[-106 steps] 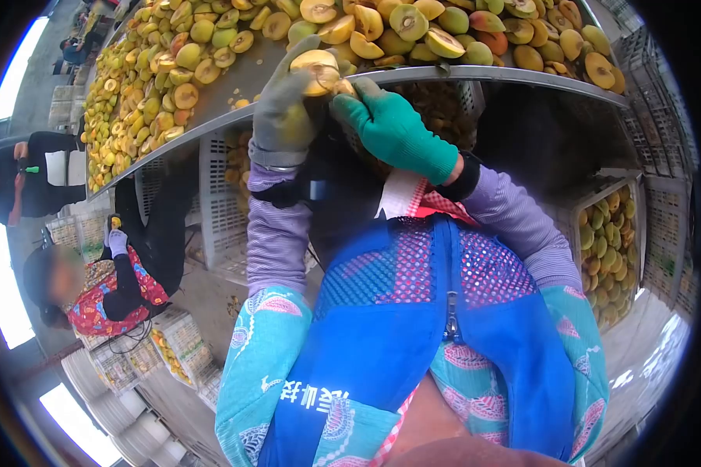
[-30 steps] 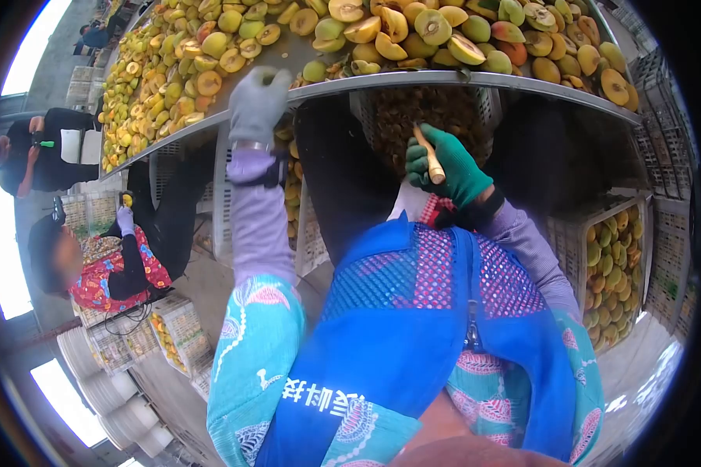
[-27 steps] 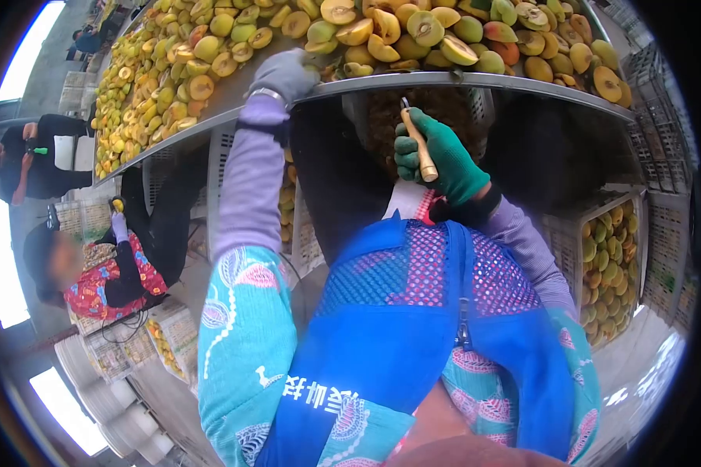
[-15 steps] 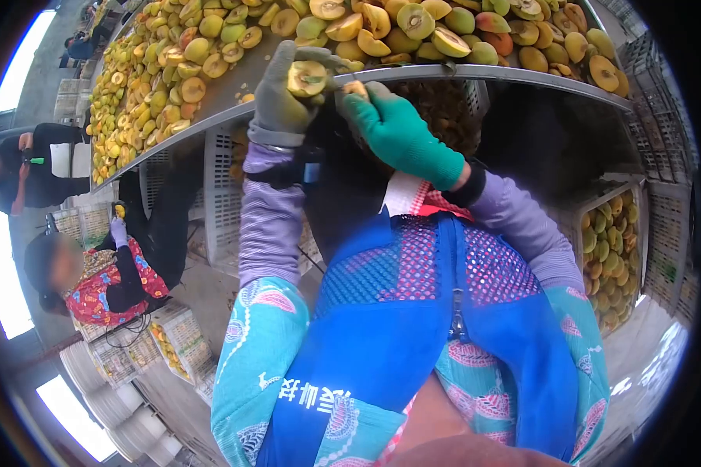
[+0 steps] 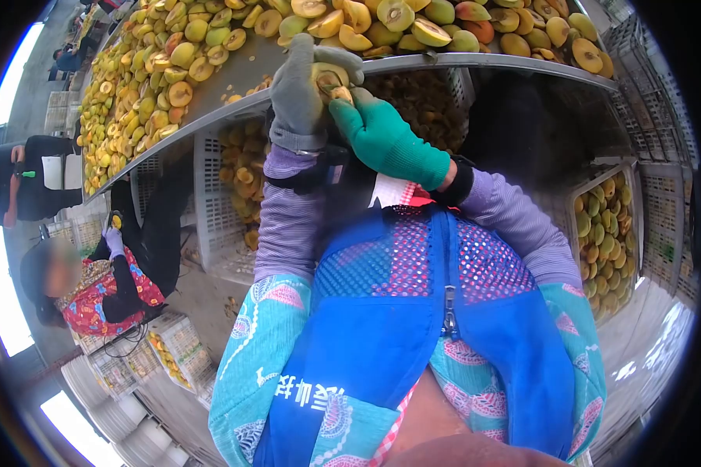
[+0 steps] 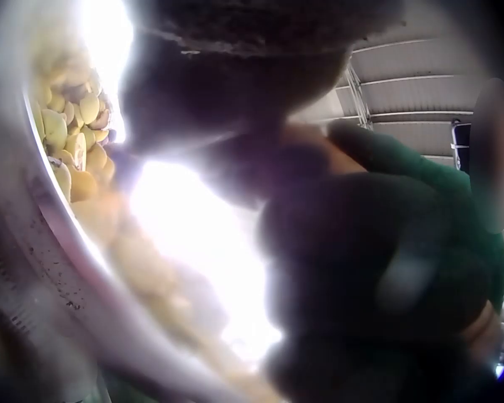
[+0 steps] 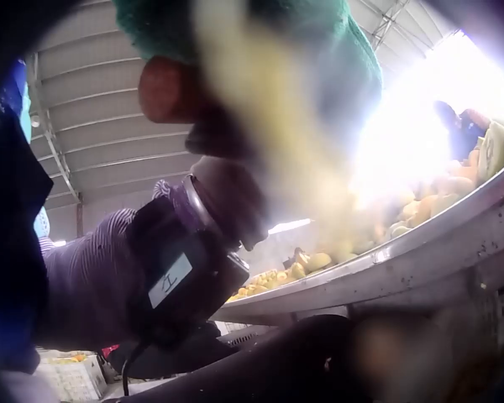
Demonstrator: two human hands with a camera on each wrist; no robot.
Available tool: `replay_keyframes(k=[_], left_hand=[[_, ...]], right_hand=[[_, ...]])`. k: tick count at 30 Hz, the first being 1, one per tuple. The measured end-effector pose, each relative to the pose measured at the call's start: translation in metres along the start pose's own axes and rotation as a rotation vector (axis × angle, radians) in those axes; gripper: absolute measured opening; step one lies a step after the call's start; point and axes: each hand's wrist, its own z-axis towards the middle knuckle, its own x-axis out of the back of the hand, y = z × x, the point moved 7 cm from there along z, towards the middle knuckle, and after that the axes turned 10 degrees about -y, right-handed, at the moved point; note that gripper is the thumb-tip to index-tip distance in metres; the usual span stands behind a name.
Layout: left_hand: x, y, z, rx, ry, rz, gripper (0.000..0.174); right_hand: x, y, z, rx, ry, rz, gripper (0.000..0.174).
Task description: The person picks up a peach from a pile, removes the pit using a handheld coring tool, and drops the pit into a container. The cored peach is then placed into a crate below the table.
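In the head view my left hand (image 5: 297,97), in a grey glove, holds a halved yellow-green fruit (image 5: 332,75) with its cut face showing. My right hand (image 5: 393,138), in a green glove, grips a small wooden-handled tool (image 5: 340,95); its tip is hidden at the cut face. Both hands meet just over the near edge of the metal table (image 5: 245,105). In the left wrist view the green glove (image 6: 428,172) shows behind dark, blurred shapes. The right wrist view has the green glove (image 7: 344,50) at the top, with the other wrist's black strap device (image 7: 176,269) below.
Halved fruit (image 5: 183,54) is heaped across the table. Beneath it are a white crate (image 5: 210,194) of fruit and a heap of brownish scraps (image 5: 417,109). Another fruit crate (image 5: 607,241) stands at right. A seated person (image 5: 109,288) works at left.
Around 1 s ago the left hand was at the table edge, apart from the lowered right hand holding the tool. Since then the left hand has brought up a fruit half, and the hands have met.
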Motion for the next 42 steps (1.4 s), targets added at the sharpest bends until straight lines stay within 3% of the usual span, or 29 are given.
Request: replay_keyframes(k=[3, 5, 6, 9, 12, 13, 15, 17, 18, 24, 27, 30, 33, 36, 41, 42], left_hand=[[-0.009, -0.002, 0.005, 0.215, -0.167, -0.213, 0.061], [-0.011, -0.003, 0.005, 0.292, -0.199, -0.266, 0.061], [-0.011, 0.008, 0.004, 0.125, -0.047, -0.315, 0.060], [-0.014, 0.000, -0.015, 0.021, 0.217, -0.472, 0.056], [-0.008, 0.006, -0.020, -0.193, 0.236, 0.181, 0.052], [-0.010, 0.012, -0.022, -0.283, 0.217, 0.397, 0.051], [-0.010, 0.014, -0.013, -0.090, 0.172, -0.076, 0.050], [-0.011, 0.001, -0.006, 0.147, 0.161, -0.277, 0.054], [-0.011, 0.000, -0.005, 0.150, 0.145, -0.249, 0.054], [-0.010, -0.007, -0.003, 0.146, 0.058, -0.200, 0.053], [-0.012, -0.007, 0.000, 0.175, 0.019, -0.220, 0.053], [-0.010, -0.012, -0.003, 0.237, 0.009, -0.248, 0.051], [-0.015, -0.008, -0.001, 0.264, -0.046, -0.268, 0.050], [-0.017, -0.013, 0.001, 0.273, -0.168, -0.357, 0.049], [-0.023, -0.025, 0.001, 0.316, -0.193, -0.642, 0.047], [-0.015, -0.037, -0.002, 0.309, -0.072, -0.709, 0.046]], right_hand=[[-0.006, 0.016, -0.005, -0.169, -0.115, 0.313, 0.037], [-0.003, 0.012, -0.004, -0.133, -0.085, 0.334, 0.038], [-0.001, 0.008, -0.001, -0.109, -0.069, 0.346, 0.038], [0.001, -0.007, -0.005, -0.293, -0.160, 0.468, 0.035], [-0.008, -0.006, -0.005, -0.082, -0.030, 0.338, 0.035], [-0.015, 0.004, -0.008, -0.194, -0.142, 0.532, 0.035], [-0.021, -0.004, -0.013, -0.415, -0.361, 0.919, 0.036], [-0.022, -0.006, -0.014, -0.425, -0.380, 1.055, 0.040], [-0.024, -0.006, -0.015, -0.432, -0.390, 1.125, 0.041], [-0.030, -0.008, -0.017, -0.464, -0.377, 1.233, 0.041], [-0.029, -0.001, -0.012, -0.336, -0.315, 0.957, 0.040], [-0.031, -0.006, -0.017, -0.447, -0.445, 1.287, 0.038], [-0.026, 0.000, -0.011, -0.304, -0.300, 0.839, 0.036], [-0.038, -0.019, -0.021, -0.460, -0.608, 1.598, 0.035], [-0.042, -0.021, -0.016, -0.377, -0.713, 1.884, 0.036], [-0.042, -0.027, -0.014, -0.343, -0.768, 1.983, 0.037]])
